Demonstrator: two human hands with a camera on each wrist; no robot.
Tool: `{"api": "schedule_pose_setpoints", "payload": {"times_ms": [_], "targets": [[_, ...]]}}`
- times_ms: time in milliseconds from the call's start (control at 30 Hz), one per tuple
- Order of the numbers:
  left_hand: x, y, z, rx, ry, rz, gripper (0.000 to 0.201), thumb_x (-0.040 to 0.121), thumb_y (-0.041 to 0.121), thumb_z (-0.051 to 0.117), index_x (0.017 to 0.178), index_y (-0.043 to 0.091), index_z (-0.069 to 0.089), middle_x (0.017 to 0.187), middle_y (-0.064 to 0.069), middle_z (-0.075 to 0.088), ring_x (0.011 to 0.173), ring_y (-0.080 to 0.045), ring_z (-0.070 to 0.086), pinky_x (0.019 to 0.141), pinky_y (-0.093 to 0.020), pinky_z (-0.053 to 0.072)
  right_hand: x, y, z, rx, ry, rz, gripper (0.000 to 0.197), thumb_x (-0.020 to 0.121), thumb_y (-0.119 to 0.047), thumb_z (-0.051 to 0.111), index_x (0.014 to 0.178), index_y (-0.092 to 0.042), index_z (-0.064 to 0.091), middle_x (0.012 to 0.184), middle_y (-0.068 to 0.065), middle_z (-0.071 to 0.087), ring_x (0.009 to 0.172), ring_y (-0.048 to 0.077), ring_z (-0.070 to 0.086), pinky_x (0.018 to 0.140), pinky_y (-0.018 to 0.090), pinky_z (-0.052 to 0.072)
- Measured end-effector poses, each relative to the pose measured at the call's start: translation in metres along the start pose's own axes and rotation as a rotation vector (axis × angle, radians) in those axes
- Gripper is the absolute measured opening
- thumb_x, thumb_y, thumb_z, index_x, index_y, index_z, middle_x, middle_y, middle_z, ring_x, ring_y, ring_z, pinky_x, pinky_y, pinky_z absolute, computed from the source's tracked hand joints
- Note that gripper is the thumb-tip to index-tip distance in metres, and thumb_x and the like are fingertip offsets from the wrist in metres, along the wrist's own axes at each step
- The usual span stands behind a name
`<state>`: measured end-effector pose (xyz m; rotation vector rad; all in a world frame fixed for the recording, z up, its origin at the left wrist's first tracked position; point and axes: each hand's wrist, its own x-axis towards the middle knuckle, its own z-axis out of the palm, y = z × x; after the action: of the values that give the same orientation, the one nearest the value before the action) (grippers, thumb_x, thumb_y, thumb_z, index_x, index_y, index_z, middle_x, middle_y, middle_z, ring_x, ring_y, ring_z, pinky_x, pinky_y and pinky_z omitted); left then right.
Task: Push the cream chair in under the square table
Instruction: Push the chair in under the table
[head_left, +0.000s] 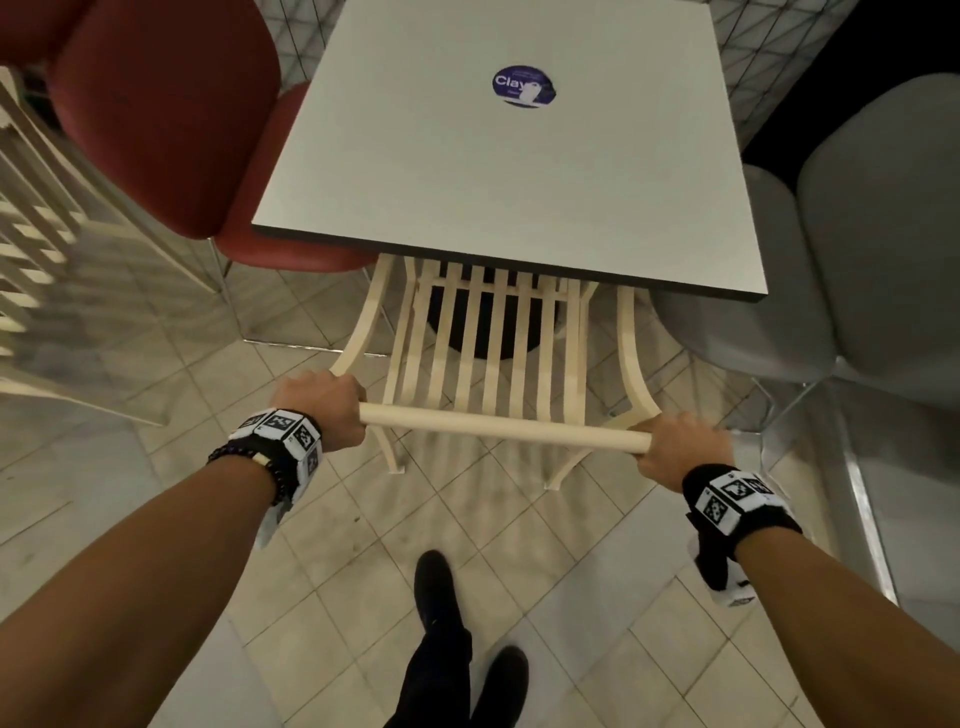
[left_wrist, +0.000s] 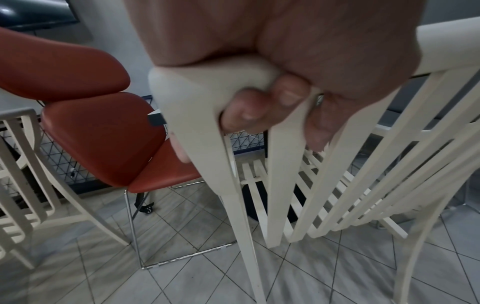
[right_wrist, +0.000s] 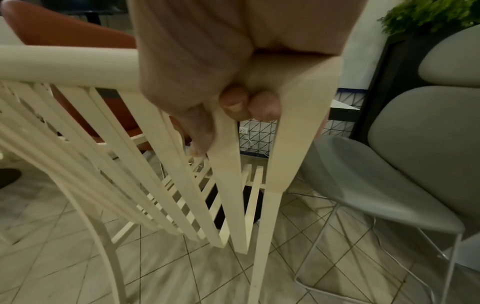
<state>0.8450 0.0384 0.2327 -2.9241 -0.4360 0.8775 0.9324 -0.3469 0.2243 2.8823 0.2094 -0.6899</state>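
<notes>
The cream chair (head_left: 488, 353) stands on the tiled floor (head_left: 322, 561) at the near edge of the square table (head_left: 509, 171). Its seat is mostly under the tabletop, and its slatted back sticks out toward the person. The left hand (head_left: 324, 410) grips the left end of the chair's top rail (head_left: 498, 427), fingers curled round it. The right hand (head_left: 675, 449) grips the right end the same way. A red chair (head_left: 171, 114) is by the table's left side, and a grey chair (head_left: 857, 249) by its right side.
</notes>
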Motion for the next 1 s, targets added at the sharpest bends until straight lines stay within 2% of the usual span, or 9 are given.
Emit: {"api": "schedule_pose_setpoints", "payload": {"times_ms": [133,267,367,533,667,800,900,1000], "targets": [[0.005,-0.004,-0.001,0.012,0.003,0.033,0.028,0.078,0.036,0.057,0.104,0.036,0.067,0.085,0.002,0.059,0.079,-0.025,0.056,0.076,-0.036,0.046,0.0,-0.002,-0.001,-0.022,-0.003,0.005,0.028,0.077,-0.039,0.064,0.105,-0.032,0.066,0.076,-0.003,0.057,0.07,0.02,0.051,0.08,0.042,0.053],[0.006,-0.014,0.001,0.027,0.008,0.027,0.031,0.077,0.037,0.058,0.106,0.037,0.067,0.09,0.003,0.066,0.078,-0.024,0.057,0.076,-0.036,0.048,-0.004,-0.011,0.006,0.014,0.0,-0.001,0.027,0.078,-0.032,0.062,0.104,-0.034,0.067,0.08,-0.002,0.062,0.076,0.023,0.06,0.078,0.04,0.052],[0.006,-0.015,0.003,0.028,0.016,0.018,0.031,0.077,0.038,0.06,0.107,0.037,0.067,0.093,0.002,0.067,0.074,-0.022,0.053,0.075,-0.036,0.048,-0.005,-0.014,0.007,-0.01,0.004,-0.001,0.029,0.076,-0.03,0.061,0.105,-0.032,0.067,0.08,-0.001,0.062,0.077,0.024,0.061,0.077,0.039,0.051],[0.005,-0.013,0.007,0.024,0.039,0.007,0.031,0.078,0.038,0.059,0.108,0.036,0.067,0.095,0.002,0.067,0.086,-0.025,0.062,0.077,-0.036,0.049,-0.003,-0.01,0.008,-0.038,0.022,-0.006,0.03,0.076,-0.033,0.062,0.106,-0.028,0.065,0.08,-0.001,0.06,0.077,0.024,0.062,0.078,0.04,0.053],[0.006,-0.012,0.011,0.019,0.045,0.027,0.031,0.079,0.04,0.058,0.109,0.036,0.067,0.094,0.001,0.065,0.083,-0.024,0.059,0.078,-0.036,0.049,-0.002,-0.006,0.009,-0.043,0.008,-0.002,0.029,0.076,-0.031,0.062,0.105,-0.026,0.064,0.079,-0.002,0.058,0.075,0.024,0.061,0.077,0.04,0.053],[0.003,-0.011,0.011,0.012,0.039,0.029,0.026,0.079,0.038,0.058,0.103,0.033,0.068,0.089,0.0,0.062,0.087,-0.026,0.061,0.08,-0.038,0.049,-0.002,-0.005,0.008,-0.036,0.002,0.012,0.027,0.078,-0.03,0.062,0.104,-0.023,0.063,0.08,-0.001,0.06,0.072,0.023,0.056,0.079,0.04,0.054],[0.001,-0.011,0.011,-0.001,0.051,0.031,0.023,0.08,0.037,0.058,0.099,0.032,0.068,0.081,0.002,0.056,0.079,-0.025,0.056,0.078,-0.037,0.049,-0.005,-0.007,0.009,-0.032,0.028,0.017,0.025,0.079,-0.031,0.063,0.103,-0.025,0.064,0.084,-0.001,0.064,0.077,0.023,0.061,0.082,0.041,0.052],[-0.004,-0.011,0.018,-0.02,0.107,0.0,0.022,0.082,0.04,0.057,0.101,0.031,0.066,0.083,0.002,0.058,0.088,-0.026,0.061,0.089,-0.042,0.046,-0.015,-0.009,0.015,0.012,0.138,-0.01,0.025,0.081,-0.027,0.066,0.105,-0.023,0.063,0.09,0.002,0.06,0.089,0.026,0.059,0.088,0.046,0.045]]}}
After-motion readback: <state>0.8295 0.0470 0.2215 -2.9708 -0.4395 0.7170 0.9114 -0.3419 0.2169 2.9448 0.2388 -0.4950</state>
